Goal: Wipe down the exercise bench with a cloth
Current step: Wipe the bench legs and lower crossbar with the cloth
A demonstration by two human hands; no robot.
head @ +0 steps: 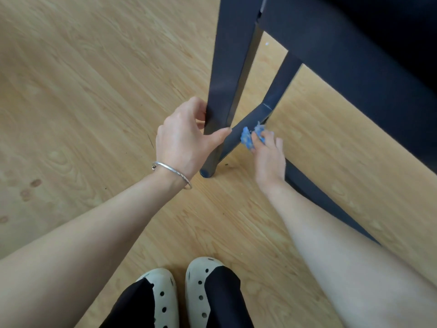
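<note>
At the bottom edge, two pale clogs (163,297) stand on the wood floor (94,91). At centre, the left hand (182,138), with a bracelet (172,172) on its wrist, grips the leg (227,74) of the bench (331,48). Just right, the right hand (269,159) pinches a crumpled blue cloth (248,137) against the low crossbar (238,132). The bench frame is dark, matte grey-blue and fills the upper right.

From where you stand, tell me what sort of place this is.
Probably an indoor room, home or gym: pale wood-grain laminate floor, dark grey metal bench frame, cream perforated clogs worn indoors.
</note>
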